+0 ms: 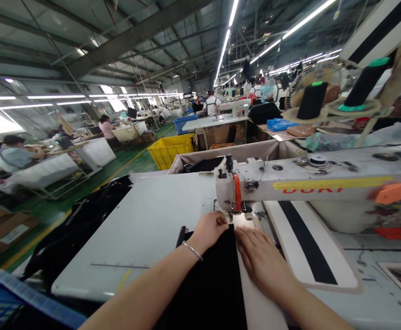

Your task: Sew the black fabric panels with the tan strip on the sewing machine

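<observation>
A long black fabric piece lies on the sewing machine bed, its far end just short of the presser foot. My left hand, with a silver bangle at the wrist, is closed on the fabric's far left corner, fingers curled in a pinch. Flat along the fabric's right edge rests my right hand, fingers stretched out and holding nothing. The sewing machine reaches in from the right, and its lamp lights the spot under the needle. The fabric's near end runs out of the picture.
Dark fabric hangs over the table's left side, above a blue basket. Behind the machine stands a yellow crate. Black thread cones stand at upper right. Other people sit at distant machines.
</observation>
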`<state>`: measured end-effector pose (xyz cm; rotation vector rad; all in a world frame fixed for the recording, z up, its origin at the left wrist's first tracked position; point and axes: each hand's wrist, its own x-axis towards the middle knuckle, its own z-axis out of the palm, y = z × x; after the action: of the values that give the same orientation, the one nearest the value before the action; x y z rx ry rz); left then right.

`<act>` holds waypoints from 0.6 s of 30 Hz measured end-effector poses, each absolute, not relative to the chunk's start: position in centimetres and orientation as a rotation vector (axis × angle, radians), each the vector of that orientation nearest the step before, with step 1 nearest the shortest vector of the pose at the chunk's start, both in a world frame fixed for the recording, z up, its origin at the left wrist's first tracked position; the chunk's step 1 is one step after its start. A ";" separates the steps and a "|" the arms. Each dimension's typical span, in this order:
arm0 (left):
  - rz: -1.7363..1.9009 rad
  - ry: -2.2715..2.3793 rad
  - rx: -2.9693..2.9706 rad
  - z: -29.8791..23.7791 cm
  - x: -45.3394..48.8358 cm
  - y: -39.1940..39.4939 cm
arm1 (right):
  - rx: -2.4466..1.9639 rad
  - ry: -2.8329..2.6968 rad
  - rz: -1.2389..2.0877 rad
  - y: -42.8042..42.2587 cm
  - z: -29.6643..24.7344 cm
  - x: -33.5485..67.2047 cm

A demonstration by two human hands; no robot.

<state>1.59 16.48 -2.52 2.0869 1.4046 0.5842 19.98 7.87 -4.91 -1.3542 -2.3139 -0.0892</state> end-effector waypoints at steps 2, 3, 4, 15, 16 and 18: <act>0.624 1.422 2.107 -3.4 2.1 17.2 | -1.362 -2.325 -0.077 7.9 -4.9 20.0; 0.635 1.430 2.114 -3.4 2.1 17.4 | -1.363 -2.332 -0.075 8.0 -4.9 20.1; 0.642 1.440 2.120 -3.3 2.2 17.6 | -1.363 -2.338 -0.074 8.0 -5.0 20.1; 0.650 1.450 2.182 -3.2 2.7 18.5 | -1.392 -2.338 -0.087 8.2 -5.2 19.8; 0.647 1.446 2.194 -3.0 2.6 18.5 | -1.393 -2.339 -0.083 8.2 -5.2 19.9; 0.651 1.443 2.216 -2.6 2.6 18.1 | -1.396 -2.344 -0.078 8.2 -5.3 19.9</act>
<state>2.58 18.06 -2.58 2.2157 1.4426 0.6507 19.91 8.16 -5.26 -1.3961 -2.3440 -0.0780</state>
